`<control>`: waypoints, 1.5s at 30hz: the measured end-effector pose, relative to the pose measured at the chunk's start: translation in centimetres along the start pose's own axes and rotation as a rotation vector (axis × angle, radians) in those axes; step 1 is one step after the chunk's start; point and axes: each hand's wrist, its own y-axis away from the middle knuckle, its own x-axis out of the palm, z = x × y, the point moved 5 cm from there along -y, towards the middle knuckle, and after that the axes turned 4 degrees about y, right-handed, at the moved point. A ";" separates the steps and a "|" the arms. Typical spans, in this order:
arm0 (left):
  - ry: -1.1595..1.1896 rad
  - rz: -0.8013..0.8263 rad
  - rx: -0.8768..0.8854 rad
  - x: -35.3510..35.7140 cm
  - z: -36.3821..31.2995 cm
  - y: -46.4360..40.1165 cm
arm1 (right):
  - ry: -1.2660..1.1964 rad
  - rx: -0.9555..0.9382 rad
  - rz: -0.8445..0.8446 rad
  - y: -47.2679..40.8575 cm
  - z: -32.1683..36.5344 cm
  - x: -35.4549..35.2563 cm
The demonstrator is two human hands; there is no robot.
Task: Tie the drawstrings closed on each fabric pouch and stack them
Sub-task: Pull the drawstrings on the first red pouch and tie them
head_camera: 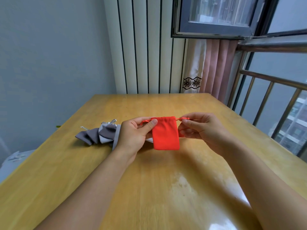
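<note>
- Red pouch (166,135) is held above the wooden table (166,188), its drawstring ends pinched at either side by the left hand (132,136) and right hand (201,128).
- Cinching appears to be under way; an outward pull, then a knot, would be called for next.
- Grey pouches (101,133) are heaped just left, one showing a silver bow.
- A radiator (146,47), curtain (214,67) and window railing (274,90) are seen behind.

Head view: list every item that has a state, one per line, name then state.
red pouch: held above the table, mouth partly gathered, not tied
red drawstrings: pulled outward to both sides
left hand: pinching the left cord end
right hand: pinching the right cord end
grey pouches: lying overlapped on the table, silver cords tied in bows
window: swung open
</note>
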 end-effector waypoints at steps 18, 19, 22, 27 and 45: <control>-0.085 0.087 0.007 0.8 -0.6 0.6 | -0.328 0.079 0.127 0.0 -0.5 1.3; -0.069 0.069 0.000 0.7 -0.7 0.6 | -0.378 0.086 0.126 0.0 -0.5 1.6; 0.140 -0.022 -0.085 0.1 -0.5 0.2 | -0.555 0.126 0.113 0.0 -0.6 2.0; 0.554 -0.157 -0.235 -0.6 -0.5 -0.3 | -0.664 0.145 -0.014 -0.2 -0.9 1.8; 0.339 -0.009 -0.034 -0.2 -2.0 0.5 | -0.206 -0.076 0.148 1.3 1.2 2.8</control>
